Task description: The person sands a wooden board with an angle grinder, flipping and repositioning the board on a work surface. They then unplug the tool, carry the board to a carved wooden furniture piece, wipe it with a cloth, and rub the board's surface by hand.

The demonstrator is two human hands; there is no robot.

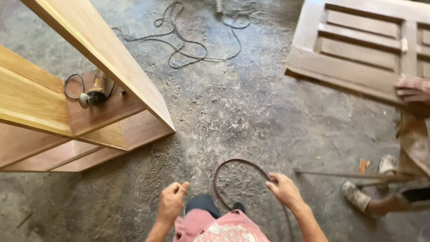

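Head view: the person looks straight down at a dusty concrete floor (224, 112), both forearms reaching out from the near edge. The right hand (284, 190) has its fingers closed round a dark hose (233, 163), which rises from the grip, arches over to the left and curves back down toward the person's feet; a grip near the top of the loop keeps that stretch off the gritty floor. The left hand (172, 201) is curled into a loose fist with the thumb up. Whether anything runs through it cannot be told, and it sits clear of the loop, a little to the left of it.

On the left stands a pale wooden cabinet frame (89, 45), with an angle grinder (94, 92) resting on one of its inner boards, its cord coiled beside it, likely parked there to stay out of the dust. A thin black cable (188, 45) snakes across the far floor. At far right a panelled wooden door (358, 45) lies flat, and another person's hand (412, 92) presses on its near edge as if steadying it; that person's sandalled foot (356, 195) shows at near right.
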